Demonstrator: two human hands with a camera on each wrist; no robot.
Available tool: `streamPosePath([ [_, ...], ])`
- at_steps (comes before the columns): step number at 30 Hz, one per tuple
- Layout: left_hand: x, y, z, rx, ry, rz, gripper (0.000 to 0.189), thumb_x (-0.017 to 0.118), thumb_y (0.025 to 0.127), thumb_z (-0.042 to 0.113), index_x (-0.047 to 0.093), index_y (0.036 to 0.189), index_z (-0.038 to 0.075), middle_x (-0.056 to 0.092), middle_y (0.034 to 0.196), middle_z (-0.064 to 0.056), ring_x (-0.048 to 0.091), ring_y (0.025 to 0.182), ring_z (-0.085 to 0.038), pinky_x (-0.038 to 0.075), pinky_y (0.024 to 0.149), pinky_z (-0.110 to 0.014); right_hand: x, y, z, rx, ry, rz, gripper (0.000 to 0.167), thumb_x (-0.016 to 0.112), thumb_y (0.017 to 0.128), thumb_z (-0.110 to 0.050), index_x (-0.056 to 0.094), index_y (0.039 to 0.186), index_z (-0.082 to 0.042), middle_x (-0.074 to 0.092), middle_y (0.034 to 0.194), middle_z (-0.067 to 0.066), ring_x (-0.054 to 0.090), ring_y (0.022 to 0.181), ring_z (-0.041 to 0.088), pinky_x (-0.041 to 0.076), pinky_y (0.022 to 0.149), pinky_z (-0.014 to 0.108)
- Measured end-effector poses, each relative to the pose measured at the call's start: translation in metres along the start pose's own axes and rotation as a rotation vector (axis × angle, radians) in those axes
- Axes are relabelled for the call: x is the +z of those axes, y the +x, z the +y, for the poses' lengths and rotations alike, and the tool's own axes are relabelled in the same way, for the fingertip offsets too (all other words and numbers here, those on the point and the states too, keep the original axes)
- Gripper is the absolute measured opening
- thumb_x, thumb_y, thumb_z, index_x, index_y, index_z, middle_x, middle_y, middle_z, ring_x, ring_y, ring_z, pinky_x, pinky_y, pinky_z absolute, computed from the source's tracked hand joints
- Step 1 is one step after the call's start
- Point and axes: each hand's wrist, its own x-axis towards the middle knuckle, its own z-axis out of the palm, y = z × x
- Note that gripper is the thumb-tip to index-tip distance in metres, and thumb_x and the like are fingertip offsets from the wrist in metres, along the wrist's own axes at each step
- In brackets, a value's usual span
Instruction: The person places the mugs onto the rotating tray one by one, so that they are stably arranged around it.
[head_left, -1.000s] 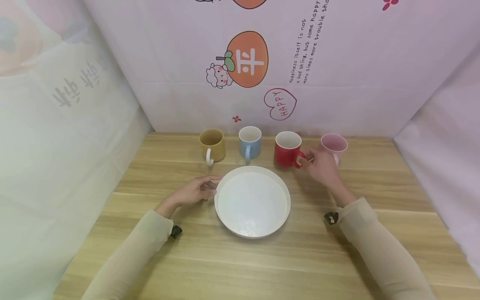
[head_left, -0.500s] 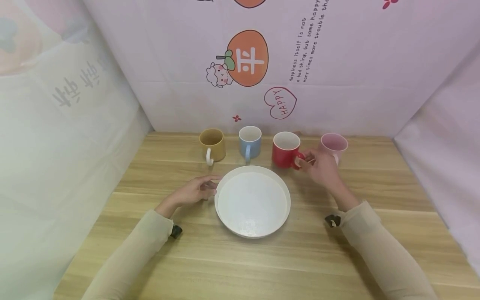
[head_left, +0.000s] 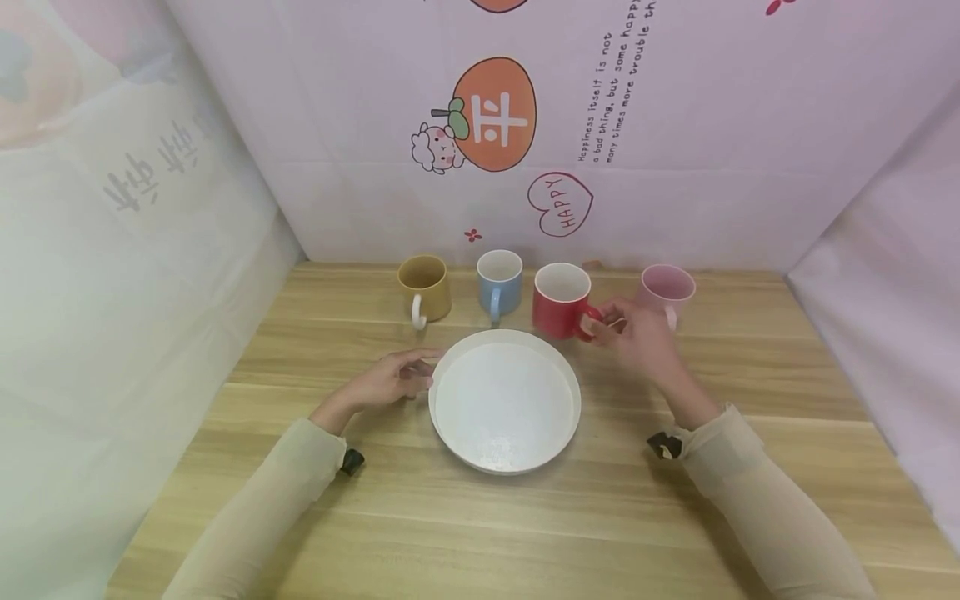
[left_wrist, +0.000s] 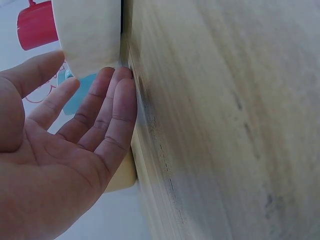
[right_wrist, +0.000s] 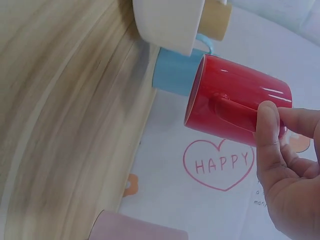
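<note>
My right hand (head_left: pixel 645 337) pinches the handle of a red mug (head_left: pixel 557 312) with a white inside. In the right wrist view the red mug (right_wrist: pixel 245 95) hangs off the tabletop, with thumb and fingers (right_wrist: pixel 268 125) on its handle. A round white tray (head_left: pixel 501 408) with a low rim lies in front of the mugs. My left hand (head_left: pixel 386 379) is at the tray's left edge, fingers extended and loosely bent. In the left wrist view its palm (left_wrist: pixel 60 170) faces up beside the tray's side wall (left_wrist: pixel 90 35), fingertips right at it.
Along the back of the wooden table (head_left: pixel 480 533) stand a mustard mug (head_left: pixel 431 296), a light blue mug (head_left: pixel 500 287) and a pink mug (head_left: pixel 663 292). The pink one is right behind my right hand. A printed white cloth (head_left: pixel 360 167) walls the table's back and sides.
My right hand has carried the red mug to the left and slightly toward me, nearer the tray's back edge. The left hand and the tray have stayed in place.
</note>
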Motion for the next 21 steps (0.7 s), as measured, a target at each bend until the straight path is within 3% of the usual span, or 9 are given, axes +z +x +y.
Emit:
streamPosePath([
  [9, 0.0, 0.0, 0.0, 0.008, 0.013, 0.0, 0.051, 0.06, 0.1, 0.012, 0.045, 0.148, 0.006, 0.064, 0.131, -0.022, 0.061, 0.122, -0.036, 0.059, 0.087, -0.035, 0.001, -0.007, -0.014, 0.007, -0.005, -0.05, 0.024, 0.071, 0.093, -0.026, 0.069, 0.105, -0.005, 0.075, 0.094, 0.013, 0.07, 0.082, 0.027, 0.055, 0.067, 0.026],
  [14, 0.0, -0.001, 0.001, 0.015, 0.001, 0.0, 0.051, 0.059, 0.1, 0.011, 0.044, 0.148, 0.004, 0.063, 0.131, -0.024, 0.061, 0.122, -0.038, 0.06, 0.087, -0.038, 0.004, -0.009, -0.019, 0.063, -0.008, -0.092, 0.029, 0.072, 0.091, -0.04, 0.069, 0.104, -0.015, 0.075, 0.094, 0.006, 0.068, 0.082, 0.024, 0.054, 0.067, 0.03],
  [21, 0.001, -0.001, 0.002, -0.012, 0.0, -0.009, 0.052, 0.059, 0.1, 0.012, 0.043, 0.149, 0.007, 0.064, 0.132, -0.021, 0.063, 0.12, -0.034, 0.06, 0.084, -0.034, 0.009, -0.013, -0.027, 0.112, 0.03, -0.153, 0.032, 0.072, 0.091, -0.042, 0.068, 0.107, -0.015, 0.075, 0.092, 0.003, 0.068, 0.083, 0.023, 0.055, 0.066, 0.031],
])
